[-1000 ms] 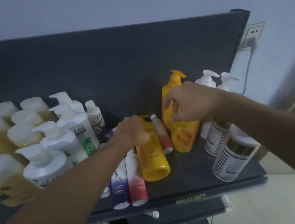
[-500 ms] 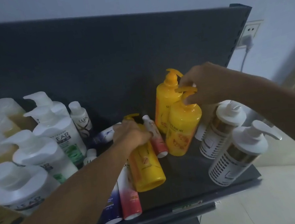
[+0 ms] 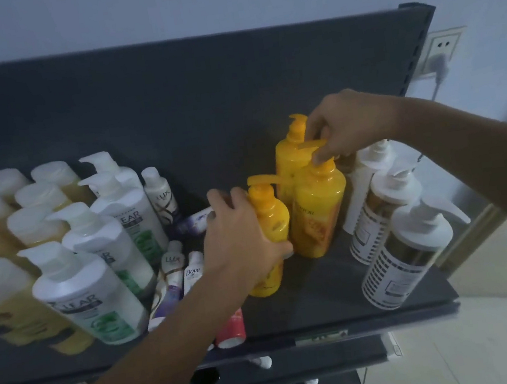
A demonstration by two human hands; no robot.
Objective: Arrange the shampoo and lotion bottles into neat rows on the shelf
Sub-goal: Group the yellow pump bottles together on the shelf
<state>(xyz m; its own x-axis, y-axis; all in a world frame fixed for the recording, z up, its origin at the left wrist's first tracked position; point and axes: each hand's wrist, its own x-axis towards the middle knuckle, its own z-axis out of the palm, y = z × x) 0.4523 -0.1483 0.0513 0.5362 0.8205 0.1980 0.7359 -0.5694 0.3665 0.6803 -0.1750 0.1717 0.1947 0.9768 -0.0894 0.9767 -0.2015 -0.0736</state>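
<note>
Row-forming step: gripping near yellow bottle (image 3: 271,222) with left hand (image 3: 240,245), pinching pump (image 3: 304,146) of middle bottle (image 3: 320,211) with right hand (image 3: 346,123); next, likely squaring both in line.

It looks like a small shop, or a room fitted out as one. A dark metal display shelf (image 3: 328,318) has a tall back panel (image 3: 168,106), a label strip (image 3: 321,337) on its front edge and more tiers (image 3: 303,368) below. It is stocked with repeated white bottles (image 3: 91,299) and yellow bottles (image 3: 319,205). A wall socket (image 3: 442,46) and pale floor (image 3: 501,339) are beside it.
</note>
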